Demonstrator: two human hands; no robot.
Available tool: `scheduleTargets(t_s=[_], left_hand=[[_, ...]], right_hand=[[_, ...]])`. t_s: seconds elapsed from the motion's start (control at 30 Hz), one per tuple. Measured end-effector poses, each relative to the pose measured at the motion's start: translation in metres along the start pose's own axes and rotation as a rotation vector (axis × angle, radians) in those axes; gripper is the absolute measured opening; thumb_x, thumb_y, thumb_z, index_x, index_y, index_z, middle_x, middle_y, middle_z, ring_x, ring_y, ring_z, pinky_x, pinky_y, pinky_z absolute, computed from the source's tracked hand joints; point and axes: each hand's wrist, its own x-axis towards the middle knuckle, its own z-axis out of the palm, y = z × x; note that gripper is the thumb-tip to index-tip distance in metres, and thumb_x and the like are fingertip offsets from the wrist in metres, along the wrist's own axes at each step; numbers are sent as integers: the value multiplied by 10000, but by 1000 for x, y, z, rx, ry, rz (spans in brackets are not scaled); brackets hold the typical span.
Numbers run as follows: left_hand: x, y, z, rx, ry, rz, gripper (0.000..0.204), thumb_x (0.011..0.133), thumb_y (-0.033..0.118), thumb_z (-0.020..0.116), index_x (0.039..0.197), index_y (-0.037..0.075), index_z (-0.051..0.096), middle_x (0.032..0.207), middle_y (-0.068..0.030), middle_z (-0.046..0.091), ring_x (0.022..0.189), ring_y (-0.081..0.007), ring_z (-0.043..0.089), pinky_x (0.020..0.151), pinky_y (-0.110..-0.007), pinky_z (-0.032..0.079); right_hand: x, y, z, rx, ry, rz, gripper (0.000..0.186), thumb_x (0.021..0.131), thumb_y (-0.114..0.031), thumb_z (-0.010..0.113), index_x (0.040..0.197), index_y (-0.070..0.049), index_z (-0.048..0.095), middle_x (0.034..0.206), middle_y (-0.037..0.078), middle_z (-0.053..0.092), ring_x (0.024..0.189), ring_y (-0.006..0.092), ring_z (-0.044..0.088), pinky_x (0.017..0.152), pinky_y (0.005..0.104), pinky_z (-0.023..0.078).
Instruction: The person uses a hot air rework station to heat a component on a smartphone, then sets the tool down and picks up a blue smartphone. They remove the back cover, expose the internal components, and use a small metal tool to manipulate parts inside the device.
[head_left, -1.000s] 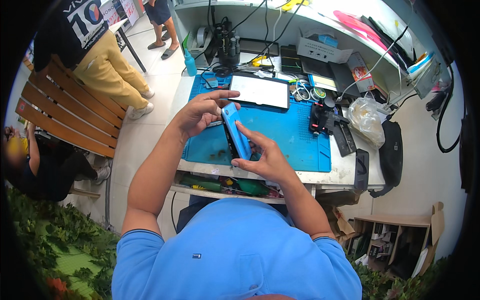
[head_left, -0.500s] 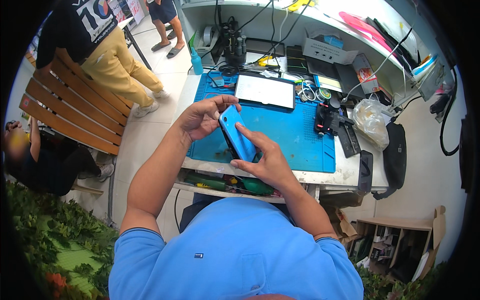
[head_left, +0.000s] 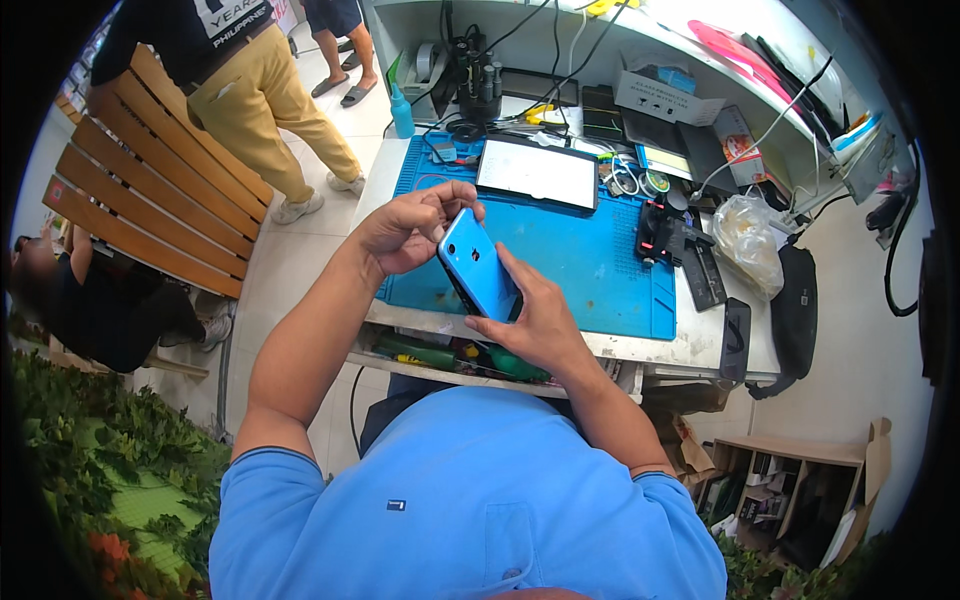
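Note:
A light-blue phone (head_left: 477, 260) with a dark side is held tilted above the blue work mat (head_left: 600, 290), its back and camera lens facing me. My left hand (head_left: 418, 225) pinches its upper end with bent fingers. My right hand (head_left: 530, 320) grips the lower part, thumb along the underside and index finger along the right edge; some fingertips are hidden behind the phone. Beyond both hands lies a dark-framed flat tray (head_left: 536, 172) with a white surface.
Cables, a bottle (head_left: 400, 117), a black tool holder (head_left: 478, 85), a black clamp-like device (head_left: 660, 230), a plastic bag (head_left: 745, 245) and a pouch (head_left: 790, 310) crowd the bench (head_left: 630, 352). At left, a person in yellow trousers (head_left: 270, 100) stands by a slatted wooden bench (head_left: 150, 210); others are nearby.
My right index finger has slid from the phone's back toward its right edge, uncovering more of the back. Both hands still hold the phone. The standing person at left has shifted slightly right.

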Motion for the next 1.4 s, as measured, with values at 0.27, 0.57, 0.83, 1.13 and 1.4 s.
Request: scheduleTargets(t_s=[0.27, 0.57, 0.83, 1.13, 1.4], left_hand=[[2, -3, -4, -57, 23, 0, 547, 674, -12, 713, 1210, 74, 648, 1209, -164, 723, 1195, -286, 718, 1052, -417, 638], [15, 1, -7, -75, 63, -5, 303, 774, -41, 674, 1054, 67, 628, 1101, -195, 774, 1058, -296, 773, 989, -431, 661], [26, 10, 1, 103, 147, 28, 356, 890, 58, 697, 1238, 11, 640, 1179, -198, 755, 1109, -289, 762, 1009, -425, 648], [21, -3, 47, 613, 210, 74, 781, 823, 341, 968, 1454, 5, 654, 1247, -140, 762, 1133, -207, 744, 1019, -376, 629], [36, -17, 48, 642, 422, -66, 733, 880, 431, 948, 1385, -27, 678, 1129, -121, 766, 925, -169, 790, 772, -318, 673]], right_hand=[[-2, 6, 1, -7, 19, -72, 1055, 785, -269, 993, 1617, 106, 463, 1389, 333, 679, 1249, 454, 724, 1057, 473, 594], [-3, 7, -1, 3, 24, -58, 1058, 776, -261, 1019, 1637, 47, 487, 1388, 281, 697, 1279, 363, 722, 1076, 422, 585], [-1, 12, -9, 161, -15, 37, 1062, 794, -277, 1024, 1644, 51, 479, 1386, 228, 701, 1258, 305, 711, 1099, 413, 562], [3, 31, -24, 749, -104, 246, 1084, 862, -333, 987, 1682, 69, 403, 1291, 173, 688, 1164, 222, 697, 1040, 374, 576], [7, 33, -33, 1100, -157, 369, 914, 992, -287, 816, 1750, -76, 351, 1184, 139, 739, 981, 263, 772, 821, 378, 592]])
